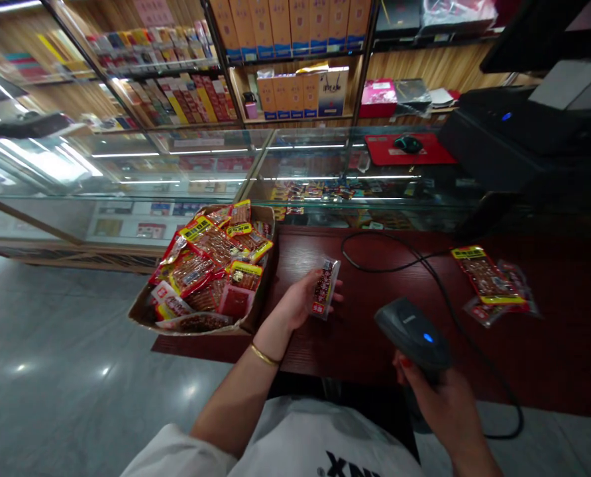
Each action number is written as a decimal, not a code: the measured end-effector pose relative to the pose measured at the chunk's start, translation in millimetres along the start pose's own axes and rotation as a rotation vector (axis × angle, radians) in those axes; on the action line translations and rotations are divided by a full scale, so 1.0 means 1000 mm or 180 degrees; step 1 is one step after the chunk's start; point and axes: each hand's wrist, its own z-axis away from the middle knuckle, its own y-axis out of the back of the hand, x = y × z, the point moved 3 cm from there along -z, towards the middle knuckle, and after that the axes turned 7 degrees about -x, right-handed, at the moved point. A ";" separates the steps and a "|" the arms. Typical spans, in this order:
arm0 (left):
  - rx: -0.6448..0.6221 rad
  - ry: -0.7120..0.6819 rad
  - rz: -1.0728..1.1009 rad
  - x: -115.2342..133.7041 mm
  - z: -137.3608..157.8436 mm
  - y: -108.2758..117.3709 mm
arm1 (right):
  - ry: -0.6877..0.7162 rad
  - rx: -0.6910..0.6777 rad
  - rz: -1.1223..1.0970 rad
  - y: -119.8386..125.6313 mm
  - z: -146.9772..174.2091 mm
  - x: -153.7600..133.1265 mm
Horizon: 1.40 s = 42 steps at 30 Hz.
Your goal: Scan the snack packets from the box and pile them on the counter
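My left hand (300, 301) holds a small clear snack packet (325, 287) with a red label, lifted just above the dark red wooden table (375, 265). My right hand (437, 397) grips the handle of a dark grey barcode scanner (412, 331), whose blue light is lit and whose head points toward the packet. The scanner's black cable (439, 291) loops across the table. To the left, a cardboard box (260, 291) filled with several red and yellow snack packets sits at the table's left end.
A few snack packets (491, 283) lie on the table at the right. Behind the table stands a glass display counter (275, 165) with a red mouse pad and mouse (407, 144). A black register (514, 126) is at the back right. Shelves of boxed goods line the wall.
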 end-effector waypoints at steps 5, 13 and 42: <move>0.0527 -0.0482 -0.1243 -0.017 -0.017 0.030 | 0.0162 -0.0156 0.0192 -0.002 -0.003 0.009; 0.0214 -0.0791 -0.2224 -0.014 -0.012 0.019 | 0.0154 -0.0284 0.0354 -0.002 -0.007 0.009; -0.0148 -0.0144 -0.1566 -0.039 -0.100 -0.068 | 0.0058 0.0035 -0.0878 0.008 -0.013 0.035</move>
